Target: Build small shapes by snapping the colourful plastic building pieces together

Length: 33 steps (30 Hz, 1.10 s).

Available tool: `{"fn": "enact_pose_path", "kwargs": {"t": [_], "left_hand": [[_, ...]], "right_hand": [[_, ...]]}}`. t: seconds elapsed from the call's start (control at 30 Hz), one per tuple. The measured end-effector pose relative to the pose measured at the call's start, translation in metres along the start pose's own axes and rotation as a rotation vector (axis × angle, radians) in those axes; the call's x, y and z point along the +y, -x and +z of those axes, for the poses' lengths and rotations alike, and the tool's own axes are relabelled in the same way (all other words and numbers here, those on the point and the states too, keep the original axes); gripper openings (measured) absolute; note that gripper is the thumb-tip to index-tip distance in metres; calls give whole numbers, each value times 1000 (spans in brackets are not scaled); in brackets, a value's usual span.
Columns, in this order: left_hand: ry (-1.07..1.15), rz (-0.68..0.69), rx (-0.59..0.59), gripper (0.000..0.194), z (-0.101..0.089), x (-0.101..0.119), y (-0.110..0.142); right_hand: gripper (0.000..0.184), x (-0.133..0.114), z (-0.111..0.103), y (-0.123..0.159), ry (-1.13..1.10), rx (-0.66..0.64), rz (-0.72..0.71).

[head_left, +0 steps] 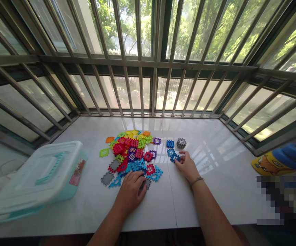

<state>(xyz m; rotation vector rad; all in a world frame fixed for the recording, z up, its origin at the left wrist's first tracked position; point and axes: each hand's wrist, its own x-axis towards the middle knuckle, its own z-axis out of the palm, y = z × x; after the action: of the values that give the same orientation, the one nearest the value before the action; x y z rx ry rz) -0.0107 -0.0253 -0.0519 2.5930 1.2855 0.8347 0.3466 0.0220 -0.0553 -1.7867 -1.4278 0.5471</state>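
My left hand rests palm down on the near edge of a pile of colourful plastic interlocking building tiles, its fingers spread over light blue and grey pieces. Some pieces beneath it are hidden. My right hand pinches a dark blue interlocking tile between thumb and fingers, low over the table. Another blue tile touches it or is joined to it; I cannot tell which. Just beyond lie a blue block of tiles and a grey cube of tiles with a white window piece on top.
A lidded clear-and-teal storage box stands at the left of the white table. At the right edge is a yellow container with a blue lid. Metal window bars enclose the table's far side and both ends.
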Motion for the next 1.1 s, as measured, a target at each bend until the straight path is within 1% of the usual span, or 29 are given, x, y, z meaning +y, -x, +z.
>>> {"fn": "enact_pose_path", "kwargs": {"t": [0.03, 0.13, 0.17, 0.3, 0.37, 0.43, 0.47, 0.5, 0.63, 0.7, 0.8, 0.93, 1.03, 1.1], "left_hand": [[0, 0, 0, 18, 0, 0, 0], [1, 6, -4, 17, 0, -1, 0], [2, 8, -3, 17, 0, -1, 0], [4, 5, -2, 18, 1, -1, 0], [5, 1, -2, 19, 1, -1, 1], [6, -1, -2, 19, 1, -1, 1], [7, 0, -2, 19, 1, -1, 0], [7, 1, -4, 19, 1, -1, 0], [4, 0, -12, 18, 1, -1, -1], [1, -1, -18, 18, 0, -1, -1], [-4, -5, -31, 18, 0, -1, 0], [-10, -9, -40, 18, 0, 0, 0], [-10, -12, -35, 18, -1, 0, 0], [-6, -13, -32, 18, -1, 0, 0]], "right_hand": [[52, 0, 1, 1, -4, 18, 5], [38, -1, 2, 2, 9, 28, -16], [36, -2, 2, 2, 2, 27, -21], [44, -2, -3, -6, -92, 19, 18], [45, -1, -6, -10, -80, -39, -4], [40, 0, -8, -11, -17, -106, -44], [38, 1, -8, -12, 13, -118, -57], [36, 3, -7, -12, 38, -107, -63], [35, 7, -3, -15, 103, 28, -114], [35, 7, 0, -19, 155, 34, -163], [30, 5, 2, -27, 260, -16, -199], [23, 3, -3, -26, 435, -57, -179], [24, 7, -15, -13, 553, -21, -112], [23, 12, -25, -1, 560, -2, -97]]}}
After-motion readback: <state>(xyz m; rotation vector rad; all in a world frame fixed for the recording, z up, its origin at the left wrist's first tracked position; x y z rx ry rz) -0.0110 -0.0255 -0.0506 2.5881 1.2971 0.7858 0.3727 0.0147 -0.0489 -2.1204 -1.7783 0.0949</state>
